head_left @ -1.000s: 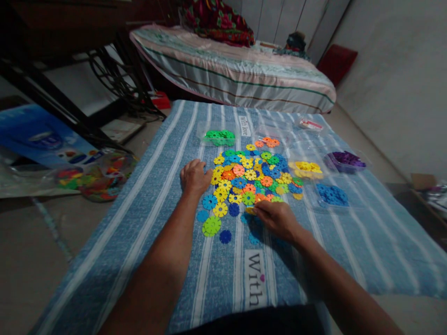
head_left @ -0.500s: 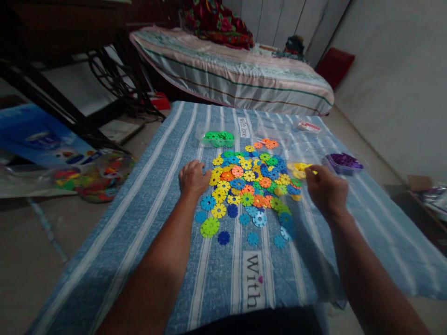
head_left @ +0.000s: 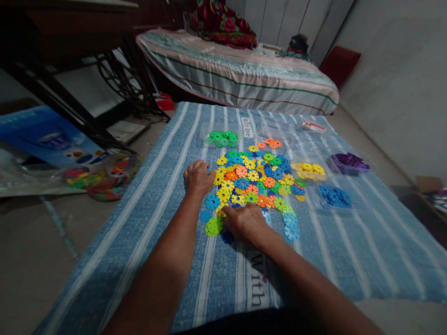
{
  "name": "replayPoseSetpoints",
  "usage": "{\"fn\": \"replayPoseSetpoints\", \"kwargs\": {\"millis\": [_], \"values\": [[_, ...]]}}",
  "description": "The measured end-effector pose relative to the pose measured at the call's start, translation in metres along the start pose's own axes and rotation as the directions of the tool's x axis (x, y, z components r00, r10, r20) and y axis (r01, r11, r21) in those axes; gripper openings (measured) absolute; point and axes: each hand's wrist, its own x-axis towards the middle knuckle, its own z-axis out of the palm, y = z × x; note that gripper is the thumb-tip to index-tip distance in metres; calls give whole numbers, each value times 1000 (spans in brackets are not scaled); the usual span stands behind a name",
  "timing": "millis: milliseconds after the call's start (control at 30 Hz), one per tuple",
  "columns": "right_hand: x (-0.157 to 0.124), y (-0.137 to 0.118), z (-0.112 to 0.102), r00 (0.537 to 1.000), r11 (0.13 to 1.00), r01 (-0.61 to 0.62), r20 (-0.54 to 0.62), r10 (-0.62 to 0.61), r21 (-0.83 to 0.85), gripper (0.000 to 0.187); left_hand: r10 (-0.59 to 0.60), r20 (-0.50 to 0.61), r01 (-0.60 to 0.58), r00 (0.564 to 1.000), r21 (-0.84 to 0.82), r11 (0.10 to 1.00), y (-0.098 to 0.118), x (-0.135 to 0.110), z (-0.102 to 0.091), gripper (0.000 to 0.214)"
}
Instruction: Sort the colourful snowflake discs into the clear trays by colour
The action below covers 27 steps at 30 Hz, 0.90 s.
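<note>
- From my end, the striped cloth (head_left: 352, 265) underlies everything; if a forearm dragged it, tubs and discs could shift together.
- The pile of discs (head_left: 253, 176) lies loose mid-table, many overlapping, so a sideways brush could scatter them or bury colours beneath others.
- I see the right hand (head_left: 246, 219) low over the pile's near edge, thumb and index nearly together at a yellow disc (head_left: 222, 210); I can't tell whether it's gripped. Pinching carelessly there could catch a neighbour too.
- The left hand (head_left: 199, 177) rests beside the pile's left edge, fingers loosely bent, thumb apart, holding nothing I can see. Leaning inward, it might nudge discs.
- The yellow tub (head_left: 309, 177) stands close to the pile's right side; a hasty drop could miss it.
- The lime discs (head_left: 214, 226) sit just below those fingertips, easily knocked.
</note>
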Motion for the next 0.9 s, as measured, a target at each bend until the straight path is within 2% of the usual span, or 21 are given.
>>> {"fn": "replayPoseSetpoints", "kwargs": {"millis": [133,400,600,733,833,900], "values": [[13,-6,2,994,997,-52,89,57,-54,23,-7,7,7,1000,2,1000,1,-1,-1,33],[18,-5,12,998,997,-37,38,39,-64,24,-11,13,11,1000,11,1000,2,-1,-2,33],[6,2,17,993,1000,-22,-120,21,-10,15,-11,11,11,1000,19,1000,1,0,-1,32],[-9,10,21,976,1000,-28,-215,29,9,18,-9,12,9,1000,16,1000,0,1,-1,34],[-21,26,20,953,998,-60,-296,59,5,23,-7,18,6,1000,16,1000,0,2,-1,34],[-29,45,14,926,993,-117,-363,106,-6,27,-3,15,3,1000,18,1000,0,2,-1,35]]}}
